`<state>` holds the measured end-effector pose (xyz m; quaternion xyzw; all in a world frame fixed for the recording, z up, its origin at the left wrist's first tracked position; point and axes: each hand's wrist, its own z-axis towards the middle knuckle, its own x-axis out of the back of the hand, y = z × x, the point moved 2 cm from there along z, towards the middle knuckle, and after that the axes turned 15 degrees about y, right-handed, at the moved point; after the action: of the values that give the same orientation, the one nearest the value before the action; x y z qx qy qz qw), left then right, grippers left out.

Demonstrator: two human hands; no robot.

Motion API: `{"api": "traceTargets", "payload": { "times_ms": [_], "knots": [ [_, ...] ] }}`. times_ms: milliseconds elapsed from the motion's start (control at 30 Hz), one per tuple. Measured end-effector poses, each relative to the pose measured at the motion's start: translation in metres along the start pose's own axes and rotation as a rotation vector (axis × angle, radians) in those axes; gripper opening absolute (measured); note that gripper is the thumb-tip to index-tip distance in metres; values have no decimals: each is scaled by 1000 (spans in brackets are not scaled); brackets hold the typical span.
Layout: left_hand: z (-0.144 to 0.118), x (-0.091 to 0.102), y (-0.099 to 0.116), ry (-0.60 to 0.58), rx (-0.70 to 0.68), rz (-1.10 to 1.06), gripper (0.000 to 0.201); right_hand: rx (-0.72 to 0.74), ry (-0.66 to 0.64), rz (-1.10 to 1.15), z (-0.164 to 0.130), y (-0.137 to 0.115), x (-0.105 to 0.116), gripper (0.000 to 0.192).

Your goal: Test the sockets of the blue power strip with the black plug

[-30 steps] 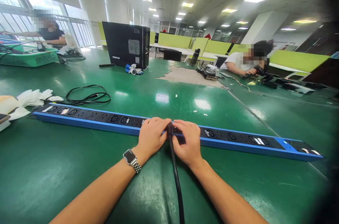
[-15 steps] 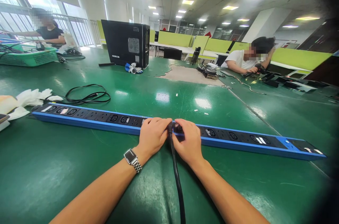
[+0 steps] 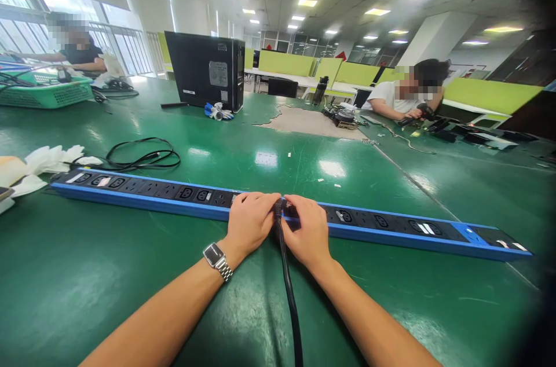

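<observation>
Little is altered against the earlier frames: both hands are kept at the same socket, with only a slight closing-in of the fingers and a small shift of the camera, which suggests that the plug is being seated or worked rather than moved elsewhere. Head view: the left hand (image 3: 251, 222) is curled over the near edge of the long blue power strip (image 3: 143, 196), and the right hand (image 3: 306, 231) is set just beside it, fingers bent onto the strip's black face. Between the two hands the black plug (image 3: 278, 209) is pinched from both sides at a socket near the strip's middle, and its black cable (image 3: 290, 297) is led back toward the wearer between the forearms. A metal wristwatch (image 3: 216, 259) is worn on the left wrist. The strip is laid flat across the green table (image 3: 108, 274). Beyond its left end a loose coiled cord (image 3: 143, 156) and white gloves (image 3: 54, 158) are seen; farther back stands a black computer case (image 3: 204, 70), and two other people are seated at work well apart from the wearer.
</observation>
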<state>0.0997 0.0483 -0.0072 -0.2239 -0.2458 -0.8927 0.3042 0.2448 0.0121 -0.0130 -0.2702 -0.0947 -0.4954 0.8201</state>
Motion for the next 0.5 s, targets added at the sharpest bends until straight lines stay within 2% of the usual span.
{"api": "traceTargets", "payload": {
  "times_ms": [500],
  "knots": [
    [0,0,0,20,-18,15,30,-16,-2,-6,0,0,0,32]
  ]
}}
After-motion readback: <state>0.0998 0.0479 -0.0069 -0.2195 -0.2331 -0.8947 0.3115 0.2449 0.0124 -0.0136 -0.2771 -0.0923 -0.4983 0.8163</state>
